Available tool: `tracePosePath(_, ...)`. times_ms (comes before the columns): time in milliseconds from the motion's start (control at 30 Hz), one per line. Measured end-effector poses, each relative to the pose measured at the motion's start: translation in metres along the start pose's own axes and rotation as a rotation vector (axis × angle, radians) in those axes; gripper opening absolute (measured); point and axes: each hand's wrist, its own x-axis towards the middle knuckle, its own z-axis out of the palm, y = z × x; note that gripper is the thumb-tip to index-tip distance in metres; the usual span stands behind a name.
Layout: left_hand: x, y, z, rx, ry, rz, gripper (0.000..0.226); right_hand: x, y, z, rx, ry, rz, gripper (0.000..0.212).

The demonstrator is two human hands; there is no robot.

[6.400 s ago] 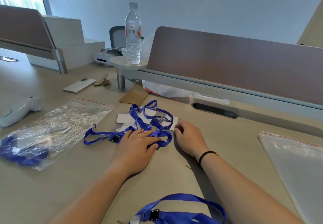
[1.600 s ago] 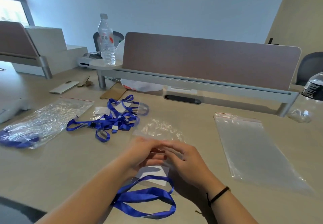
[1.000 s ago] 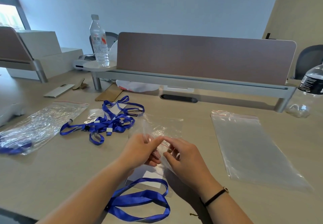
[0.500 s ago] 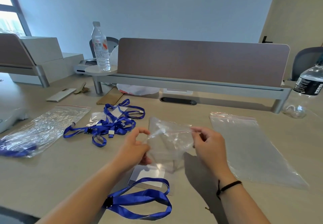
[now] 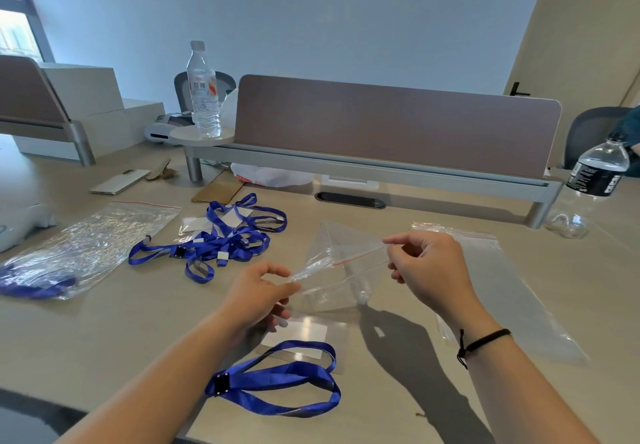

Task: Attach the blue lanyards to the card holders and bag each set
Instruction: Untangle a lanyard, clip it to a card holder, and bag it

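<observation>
Desk (image 5: 104, 332); hands (image 5: 263, 296) pinch bag (image 5: 332, 270); contents unclear

No text can be read with certainty anywhere in the head view. The clear water bottle (image 5: 203, 97), standing on the round shelf well beyond the left hand's (image 5: 258, 296) fingertips, carries a white label with red and blue marks, too small to make out. The second bottle (image 5: 597, 180), far to the right of the right hand's (image 5: 427, 270) fingers, has a dark label with pale lettering that stays blurred. The zip bag (image 5: 337, 270) pinched between the fingers of both hands shows only a red seal line, no print. The card holder (image 5: 304, 338) just under the left fingers holds a blank white insert.
</observation>
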Motion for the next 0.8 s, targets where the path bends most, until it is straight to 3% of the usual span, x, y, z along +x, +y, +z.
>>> tracePosePath(200, -0.012, 0.006, -0.009, 0.052, 0.021, 0.159, 0.045, 0.004, -0.016, 0.006, -0.142, -0.098, -0.056, 0.013)
tracePosePath(367, -0.023, 0.002, -0.031, 0.358, 0.022, 0.276, 0.073, 0.011, -0.028, 0.006, -0.232, -0.133, -0.091, 0.018)
tracePosePath(500, -0.042, -0.006, -0.050, 0.720, -0.224, 0.326, 0.058, 0.014, -0.032, 0.005, -0.248, -0.162, -0.072, 0.018)
tracePosePath(600, -0.057, -0.010, -0.055, 0.826, -0.404, 0.268, 0.064, 0.015, -0.031, 0.004, -0.248, -0.159, -0.049, 0.019)
tracePosePath(700, -0.064, -0.014, -0.053, 0.911, -0.403, 0.272, 0.072, 0.013, -0.032, 0.007, -0.249, -0.164, -0.034, 0.020)
tracePosePath(800, -0.067, -0.021, -0.051, 0.965, -0.334, 0.302, 0.065, 0.009, -0.033, 0.010, -0.250, -0.168, -0.025, 0.021)
